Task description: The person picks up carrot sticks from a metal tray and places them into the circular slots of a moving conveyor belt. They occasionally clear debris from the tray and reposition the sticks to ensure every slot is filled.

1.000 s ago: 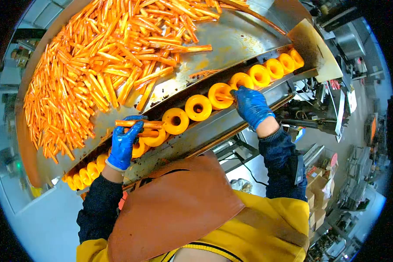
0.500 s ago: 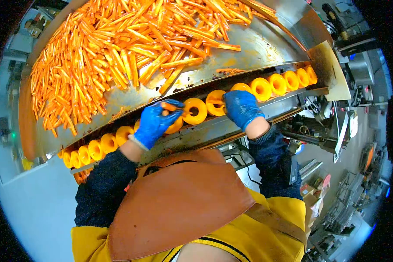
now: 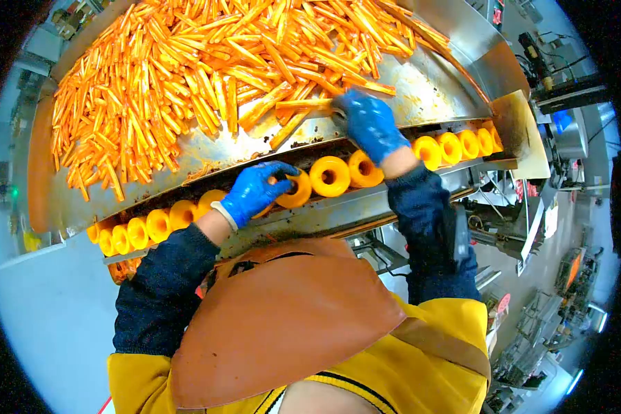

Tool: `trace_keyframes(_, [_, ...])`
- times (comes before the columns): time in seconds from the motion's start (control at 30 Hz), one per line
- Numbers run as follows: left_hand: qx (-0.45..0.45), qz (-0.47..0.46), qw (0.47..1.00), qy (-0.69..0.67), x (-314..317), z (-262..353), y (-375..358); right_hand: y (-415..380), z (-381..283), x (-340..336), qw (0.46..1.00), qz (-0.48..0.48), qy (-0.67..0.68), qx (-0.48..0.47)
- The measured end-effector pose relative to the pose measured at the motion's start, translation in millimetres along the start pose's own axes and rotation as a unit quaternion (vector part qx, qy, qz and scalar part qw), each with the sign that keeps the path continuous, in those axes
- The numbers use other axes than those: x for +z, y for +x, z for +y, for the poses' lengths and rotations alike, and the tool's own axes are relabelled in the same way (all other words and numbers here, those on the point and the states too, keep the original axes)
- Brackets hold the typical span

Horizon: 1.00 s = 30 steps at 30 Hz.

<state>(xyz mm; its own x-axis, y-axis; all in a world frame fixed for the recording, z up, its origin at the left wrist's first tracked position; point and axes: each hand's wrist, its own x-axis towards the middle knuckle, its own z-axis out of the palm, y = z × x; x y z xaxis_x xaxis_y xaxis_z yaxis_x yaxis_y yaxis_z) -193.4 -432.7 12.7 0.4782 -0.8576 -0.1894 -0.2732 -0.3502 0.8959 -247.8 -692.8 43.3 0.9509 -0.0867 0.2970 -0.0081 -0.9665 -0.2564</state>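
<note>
My left hand (image 3: 255,192), in a blue glove, hovers at the row of yellow ring-shaped cups (image 3: 330,176), its fingertips beside one yellow cup (image 3: 295,190). Its thumb and fingers curve with a gap between them, and nothing shows in them. Over the tray's near edge reaches my right hand (image 3: 371,125), also blue-gloved. Its fingertips are smeared by motion and overlap the end of a glossy orange stick (image 3: 303,104); I cannot tell whether they grip it. The heap of orange sticks (image 3: 186,76) spreads beyond both hands.
A metal tray (image 3: 428,83) with raised walls holds the heap. Along its near edge the cups sit in a curved row above a metal ledge (image 3: 290,222). A pale board (image 3: 524,134) stands at the right end. Metal equipment (image 3: 510,228) and cables lie at right.
My right hand has moved from the cups up and forward to the sticks on the tray. The orange stick that showed in my left hand is gone from its fingers.
</note>
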Motion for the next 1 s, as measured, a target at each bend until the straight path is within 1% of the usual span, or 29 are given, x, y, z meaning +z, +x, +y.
trace_keyframes(0.03, [0.032,-0.010,0.998,0.049,9,-20,1,16,-5,7,1.000,-0.002,0.015,-0.028])
trace_keyframes(0.1, [0.057,-0.016,0.993,0.102,16,-9,3,46,-9,38,0.988,-0.124,-0.078,-0.041])
trace_keyframes(0.13, [0.057,-0.016,0.993,0.102,11,1,5,53,-14,47,0.991,-0.130,-0.037,-0.015])
trace_keyframes(0.2, [0.025,0.082,0.996,0.004,-9,21,16,65,-12,54,0.989,-0.142,-0.043,-0.021])
trace_keyframes(0.23, [0.017,0.145,0.983,0.109,-27,30,25,70,-15,51,0.986,-0.155,-0.049,-0.029])
trace_keyframes(0.27, [0.010,0.195,0.973,0.120,-40,26,37,65,-12,41,0.986,-0.158,-0.040,-0.043])
trace_keyframes(0.3, [0.025,0.208,0.965,0.156,-55,21,46,64,-9,30,0.983,-0.180,-0.015,-0.014])
trace_keyframes(0.37, [0.034,0.204,0.943,0.260,-75,17,62,62,2,7,0.990,-0.107,-0.023,0.095])
trace_keyframes(0.4, [0.033,0.204,0.944,0.258,-76,17,67,59,18,-1,0.989,-0.073,-0.028,0.124])
trace_keyframes(0.43, [0.006,0.189,0.921,0.340,-72,20,73,58,37,-8,0.987,-0.040,-0.033,0.154])
trace_keyframes(0.47, [-0.020,0.168,0.893,0.418,-65,24,79,58,65,2,0.976,-0.064,-0.051,0.202])
trace_keyframes(0.5, [-0.080,0.102,0.897,0.423,-58,36,85,53,86,11,0.961,-0.087,-0.071,0.252])
trace_keyframes(0.53, [-0.083,0.104,0.884,0.449,-49,38,91,50,78,3,0.953,-0.161,-0.119,0.227])
trace_keyframes(0.57, [-0.085,0.107,0.869,0.475,-43,39,96,41,87,16,0.974,-0.113,-0.134,0.142])
trace_keyframes(0.6, [-0.080,0.106,0.871,0.472,-38,36,103,41,88,20,0.971,-0.128,-0.136,0.148])
trace_keyframes(0.67, [-0.114,0.099,0.868,0.473,-36,28,112,40,91,21,0.968,-0.144,-0.136,0.152])
trace_keyframes(0.7, [-0.116,0.097,0.868,0.473,-41,26,110,36,85,13,0.963,-0.167,-0.121,0.176])
trace_keyframes(0.73, [-0.099,0.079,0.889,0.440,-51,27,107,33,78,3,0.956,-0.189,-0.105,0.199])
trace_keyframes(0.77, [-0.080,0.060,0.908,0.407,-60,26,102,30,73,-11,0.957,-0.171,-0.076,0.220])
trace_keyframes(0.8, [-0.065,0.057,0.920,0.382,-70,20,95,20,67,-21,0.970,-0.094,-0.005,0.225])
trace_keyframes(0.83, [-0.066,0.057,0.920,0.381,-79,6,88,6,58,-28,0.971,-0.016,0.066,0.228])
trace_keyframes(0.87, [-0.030,0.086,0.949,0.302,-87,-14,82,-9,47,-30,0.971,-0.018,0.066,0.228])
trace_keyframes(0.9, [0.008,0.115,0.969,0.220,-93,-26,78,-24,36,-32,0.928,0.031,0.262,0.264])
trace_keyframes(0.93, [0.008,0.115,0.969,0.219,-97,-27,69,-40,25,-33,0.843,0.079,0.446,0.289])
trace_keyframes(0.97, [-0.048,0.121,0.989,0.076,-100,-22,55,-56,15,-25,0.800,0.097,0.504,0.311])
trace_keyframes(1.0, [-0.103,0.124,0.984,-0.070,-100,-16,42,-78,19,-2,0.789,0.096,0.510,0.330])
